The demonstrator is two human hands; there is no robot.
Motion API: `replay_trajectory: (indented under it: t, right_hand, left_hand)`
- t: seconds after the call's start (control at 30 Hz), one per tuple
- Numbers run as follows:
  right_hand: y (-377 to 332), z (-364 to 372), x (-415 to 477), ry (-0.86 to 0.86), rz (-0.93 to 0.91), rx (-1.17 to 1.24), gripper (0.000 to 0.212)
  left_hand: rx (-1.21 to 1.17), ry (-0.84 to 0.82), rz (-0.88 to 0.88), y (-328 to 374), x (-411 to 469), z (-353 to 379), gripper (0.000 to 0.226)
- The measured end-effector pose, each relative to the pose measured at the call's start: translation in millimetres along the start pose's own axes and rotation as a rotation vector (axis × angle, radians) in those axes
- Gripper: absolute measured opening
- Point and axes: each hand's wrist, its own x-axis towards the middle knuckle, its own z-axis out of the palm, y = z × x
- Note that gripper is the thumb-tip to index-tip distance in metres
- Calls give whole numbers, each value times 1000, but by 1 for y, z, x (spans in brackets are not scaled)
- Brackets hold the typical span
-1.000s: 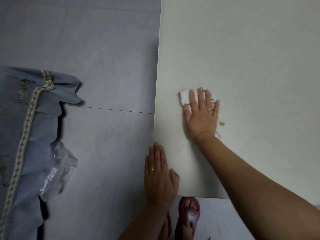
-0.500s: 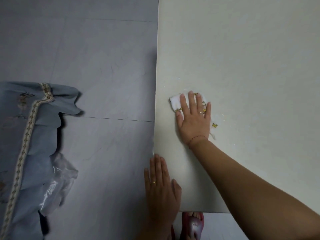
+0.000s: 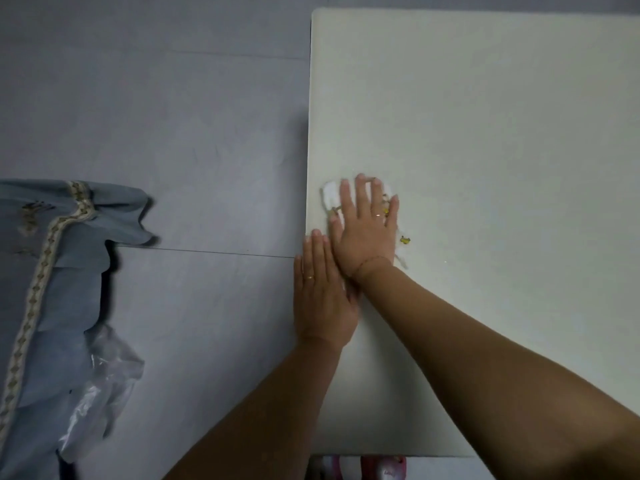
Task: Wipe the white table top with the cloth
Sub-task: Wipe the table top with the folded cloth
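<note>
The white table top fills the right of the head view. A small white cloth with yellow print lies on it close to the left edge. My right hand lies flat on the cloth with fingers spread and covers most of it. My left hand is flat at the table's left edge, palm down, fingers together, touching the heel of my right hand. A yellow crumb sits just right of my right hand.
Grey floor tiles lie left of the table. A blue fabric with patterned trim and a clear plastic bag are at the far left. A pink shoe shows below the table's near edge.
My right hand has slid the cloth left, close to the table's edge. My left hand has moved forward along the edge and now touches the right hand. The view has pulled back.
</note>
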Motion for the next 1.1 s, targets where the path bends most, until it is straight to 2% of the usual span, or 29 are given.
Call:
replay_trajectory:
  t: [0.07,0.13,0.2,0.3,0.33,0.37,0.47,0.53,0.6,0.7,0.77,0.83,0.93,1.0,1.03,1.1]
  right_hand:
    - [2,-2,-1,-35,-266,-37,59]
    - [25,-8,12,-30,-414,-56,61]
    - [49,-12,27,-2,-333,-81,61]
    - [49,-14,40,-16,89,-9,55]
    - [35,-15,39,-16,160,9,55]
    - [18,-14,35,-31,148,6,56]
    - [-12,-7,19,-51,-230,-25,57]
    - [4,-11,24,-59,-397,-50,62]
    - [29,-12,39,-27,-386,-89,60]
    - [43,-15,56,-12,-58,-31,54]
    - [23,-14,56,13,101,25,55]
    - [1,-10,50,3,8,9,56]
    - [3,-10,48,-24,-377,-49,58]
    - [25,-15,60,-26,-504,-82,57]
    - [36,-17,68,-23,-495,-93,58]
    - [49,-21,84,7,-312,-64,61]
  left_hand:
    - [-23,-14,-22,0,1,-1,76]
    - [-27,-9,-37,-1,0,-1,75]
    - [-41,-7,-31,0,0,-1,75]
    - [-50,-16,-23,1,0,-1,75]
    - [-45,-18,-21,1,0,-2,75]
    - [-37,-23,-16,0,1,-1,75]
    - [-32,-40,-11,0,1,-2,76]
    - [-39,-36,-23,0,2,-3,76]
    - [-33,-41,-19,0,1,-4,76]
    - [-28,-52,-25,1,1,-5,76]
    - [-28,-60,-34,2,1,-6,76]
    - [-13,-57,-37,3,1,-7,75]
    - [-7,-82,-49,3,2,-8,75]
    - [-23,-88,-51,3,2,-9,75]
    - [-29,-92,-54,3,2,-10,76]
    - [-30,-102,-59,4,2,-10,76]
